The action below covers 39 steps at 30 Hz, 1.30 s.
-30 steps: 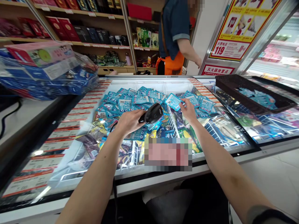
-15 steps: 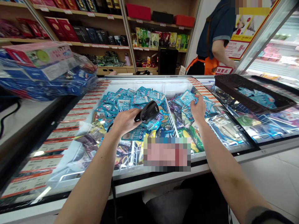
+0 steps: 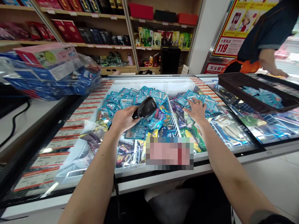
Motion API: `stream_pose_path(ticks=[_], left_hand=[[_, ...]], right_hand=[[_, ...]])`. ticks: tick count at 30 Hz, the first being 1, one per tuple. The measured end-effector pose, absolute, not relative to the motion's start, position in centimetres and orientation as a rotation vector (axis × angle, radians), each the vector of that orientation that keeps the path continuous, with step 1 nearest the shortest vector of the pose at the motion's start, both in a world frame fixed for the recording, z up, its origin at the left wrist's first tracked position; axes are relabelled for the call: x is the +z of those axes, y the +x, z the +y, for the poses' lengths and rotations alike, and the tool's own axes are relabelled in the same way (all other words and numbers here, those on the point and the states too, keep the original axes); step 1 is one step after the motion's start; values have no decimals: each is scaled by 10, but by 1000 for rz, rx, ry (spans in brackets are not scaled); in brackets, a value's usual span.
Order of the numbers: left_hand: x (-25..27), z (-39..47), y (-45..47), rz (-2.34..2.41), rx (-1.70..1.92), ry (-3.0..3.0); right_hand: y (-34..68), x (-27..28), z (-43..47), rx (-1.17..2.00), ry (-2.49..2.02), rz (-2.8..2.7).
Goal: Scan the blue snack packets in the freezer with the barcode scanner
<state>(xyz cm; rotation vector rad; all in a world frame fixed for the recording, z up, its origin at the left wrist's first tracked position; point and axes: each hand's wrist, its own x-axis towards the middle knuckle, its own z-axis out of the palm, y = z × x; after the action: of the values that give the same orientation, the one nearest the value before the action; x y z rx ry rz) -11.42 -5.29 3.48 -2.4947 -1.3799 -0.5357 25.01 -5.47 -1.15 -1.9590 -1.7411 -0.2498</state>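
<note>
My left hand (image 3: 124,119) is wrapped round the handle of a black barcode scanner (image 3: 147,108), whose head points right over the freezer. Below and behind it lies a heap of blue ice cream packets (image 3: 137,132). My right hand (image 3: 196,109) is open, fingers spread, over a smaller group of blue packets (image 3: 211,102) right of the white wire divider (image 3: 172,116). Its fingertips touch or hover just above these packets; I cannot tell which. Purple, green and yellow packets lie lower in the freezer.
Left stand plastic-wrapped boxes (image 3: 51,71). A brown basket (image 3: 224,80) with blue packets rests on the freezer's right part. Price labels (image 3: 53,143) line the glass. Behind are stocked shelves (image 3: 102,45); a co-worker (image 3: 259,40) in an orange apron stands back right.
My right hand has let go of a blue packet and its fingers have spread. The co-worker has moved right, behind the basket. My left hand still holds the scanner.
</note>
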Motion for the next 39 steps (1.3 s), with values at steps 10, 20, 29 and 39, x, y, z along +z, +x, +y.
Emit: stream_pose_path(ticks=[10,20,29,39], left_hand=[[35,-47,-130,-1444,-609,-2441],[34,-47,-134,-1518,-638,-2370],[35,-47,-138,-1590,-668,-2333],[32,-47,-135,-1534,-640,-2394]], right_hand=[[246,-7,-57,-540,-2040,-1660],[166,3,-63,21,-1143,-2451],[143,3,-65,-36,-1104,-2576],[174,-6,-60,-133,-1471,-2142]])
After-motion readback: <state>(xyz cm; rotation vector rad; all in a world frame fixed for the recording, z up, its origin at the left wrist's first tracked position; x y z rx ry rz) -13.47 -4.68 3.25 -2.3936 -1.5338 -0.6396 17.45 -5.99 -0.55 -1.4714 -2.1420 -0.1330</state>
